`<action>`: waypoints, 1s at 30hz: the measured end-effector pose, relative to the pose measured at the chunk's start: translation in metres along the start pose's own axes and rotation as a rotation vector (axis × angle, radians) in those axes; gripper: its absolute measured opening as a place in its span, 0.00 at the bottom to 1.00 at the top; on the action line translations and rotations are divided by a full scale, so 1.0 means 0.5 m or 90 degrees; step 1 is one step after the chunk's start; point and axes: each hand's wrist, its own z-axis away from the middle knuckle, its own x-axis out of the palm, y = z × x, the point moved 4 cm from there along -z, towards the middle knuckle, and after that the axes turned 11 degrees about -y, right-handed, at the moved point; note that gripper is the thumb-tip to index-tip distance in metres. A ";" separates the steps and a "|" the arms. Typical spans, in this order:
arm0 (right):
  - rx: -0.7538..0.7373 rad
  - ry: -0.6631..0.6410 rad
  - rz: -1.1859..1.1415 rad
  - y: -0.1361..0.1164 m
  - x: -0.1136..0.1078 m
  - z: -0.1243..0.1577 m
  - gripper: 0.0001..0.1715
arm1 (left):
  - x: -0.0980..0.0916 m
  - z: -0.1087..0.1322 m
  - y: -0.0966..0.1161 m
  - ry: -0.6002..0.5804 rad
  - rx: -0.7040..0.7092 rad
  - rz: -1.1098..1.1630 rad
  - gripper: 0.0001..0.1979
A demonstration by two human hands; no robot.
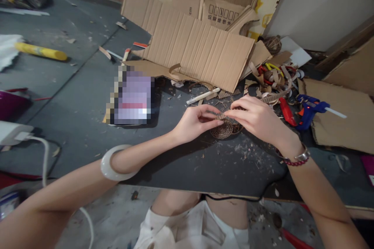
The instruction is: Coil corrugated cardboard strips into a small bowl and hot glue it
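Both of my hands meet over the dark board (181, 155) at the centre. My left hand (195, 121) pinches a small brown piece of cardboard strip (221, 116) with its fingers closed. My right hand (253, 116) grips the same piece from the other side, fingers curled over it. Just below the hands a flat coil of corrugated cardboard (224, 130) lies on the board. A white bangle (114, 162) is on my left forearm and a beaded bracelet (295, 158) on my right wrist.
A blue glue gun (309, 109) and red-handled pliers (286, 111) lie right of my hands beside a heap of cardboard strips (273, 78). A white glue stick (203, 96) lies in front of large corrugated sheets (198, 46). A phone (133, 99) sits to the left. A yellow tube (41, 51) lies far left.
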 end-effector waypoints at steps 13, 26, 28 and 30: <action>-0.006 0.011 -0.004 -0.004 -0.004 -0.001 0.14 | -0.002 0.006 0.015 0.044 0.036 -0.024 0.14; -0.022 0.008 -0.021 -0.010 -0.005 0.000 0.14 | -0.003 0.016 0.030 0.085 0.139 -0.177 0.11; -0.025 0.002 -0.011 -0.013 -0.005 -0.001 0.14 | -0.003 0.016 0.030 0.084 0.144 -0.189 0.10; -0.026 -0.003 0.000 -0.016 -0.005 -0.002 0.14 | -0.002 0.016 0.031 0.085 0.146 -0.202 0.10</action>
